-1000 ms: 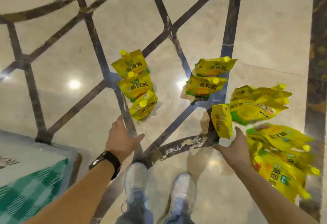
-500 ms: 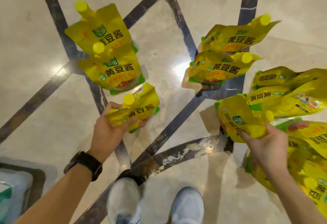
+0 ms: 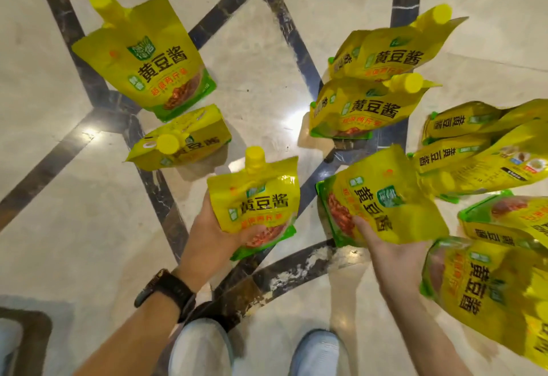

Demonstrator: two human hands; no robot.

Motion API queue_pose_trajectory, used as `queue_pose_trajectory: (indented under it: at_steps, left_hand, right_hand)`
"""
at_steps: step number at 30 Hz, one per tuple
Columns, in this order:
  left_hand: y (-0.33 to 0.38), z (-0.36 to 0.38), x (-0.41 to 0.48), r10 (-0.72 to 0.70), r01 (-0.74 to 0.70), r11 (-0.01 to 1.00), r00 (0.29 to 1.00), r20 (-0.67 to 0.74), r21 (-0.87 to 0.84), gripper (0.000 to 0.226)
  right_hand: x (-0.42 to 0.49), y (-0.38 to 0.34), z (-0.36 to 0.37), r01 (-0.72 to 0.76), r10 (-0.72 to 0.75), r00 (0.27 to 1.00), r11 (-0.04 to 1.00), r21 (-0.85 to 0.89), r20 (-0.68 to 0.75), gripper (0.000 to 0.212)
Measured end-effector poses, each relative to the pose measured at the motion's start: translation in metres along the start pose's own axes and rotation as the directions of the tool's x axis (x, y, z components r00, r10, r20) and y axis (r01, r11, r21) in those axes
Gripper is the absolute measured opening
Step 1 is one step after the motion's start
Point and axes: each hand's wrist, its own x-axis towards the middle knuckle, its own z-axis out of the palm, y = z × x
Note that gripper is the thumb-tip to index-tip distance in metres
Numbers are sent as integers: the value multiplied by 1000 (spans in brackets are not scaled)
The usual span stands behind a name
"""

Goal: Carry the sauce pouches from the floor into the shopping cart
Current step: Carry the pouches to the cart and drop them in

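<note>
Now both hands have lifted pouches: left hand (image 3: 213,227) clasps one soybean-sauce pouch (image 3: 255,197), right hand (image 3: 391,251) another pouch (image 3: 382,197), frame centre; cart-ready.

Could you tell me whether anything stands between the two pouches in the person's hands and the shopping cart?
That cannot be judged: the shopping cart is not in view. The left hand has a grip on one sauce pouch and the right hand on another pouch, both lifted clear of the pouches left on the floor.
</note>
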Motion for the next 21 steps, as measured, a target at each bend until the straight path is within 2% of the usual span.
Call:
queue_pose_trajectory:
  at_steps: [3, 4, 6, 8, 9, 12, 15, 17, 19, 21]
  left_hand:
    - [10, -3, 10, -4, 4, 998, 1000, 1, -58, 80]
    - [13, -1, 12, -14, 15, 996, 1000, 11, -88, 79]
    - [13, 2, 17, -33, 33, 996, 999, 9, -83, 84]
    - [12, 5, 21, -31, 31, 999, 1000, 5, -38, 84]
    - [14, 6, 21, -35, 35, 999, 999, 11, -21, 80]
    - [36, 4, 12, -72, 74, 997, 996, 55, -36, 81]
    - [72, -8, -18, -89, 97, 994, 985, 148, -46, 84]
    - [102, -21, -47, -109, 125, 990, 970, 218, -61, 83]
    - [135, -30, -83, -144, 180, 978, 950, 278, -109, 93]
    - [171, -35, -122, -181, 239, 959, 932, 315, -154, 99]
  right_hand:
    - [29, -18, -23, 51, -9, 969, 985, -165, 247, 37]
    - [33, -18, -26, 52, 2, 957, 983, -177, 289, 45]
    - [33, -13, -17, 20, 18, 960, 991, -133, 281, 73]
    - [27, -3, 0, 10, 22, 962, 994, -113, 272, 88]
    - [27, 3, 7, -1, 30, 964, 994, -110, 266, 87]
    - [36, 1, 10, -153, 156, 943, 988, -31, 294, 72]
    - [29, -34, -22, -270, 240, 859, 963, 3, 452, 67]
    - [12, -65, -52, -394, 307, 777, 918, 44, 549, 73]
    - [-12, -96, -85, -497, 356, 699, 866, 63, 620, 79]
    - [-39, -127, -113, -560, 388, 651, 826, 68, 652, 85]
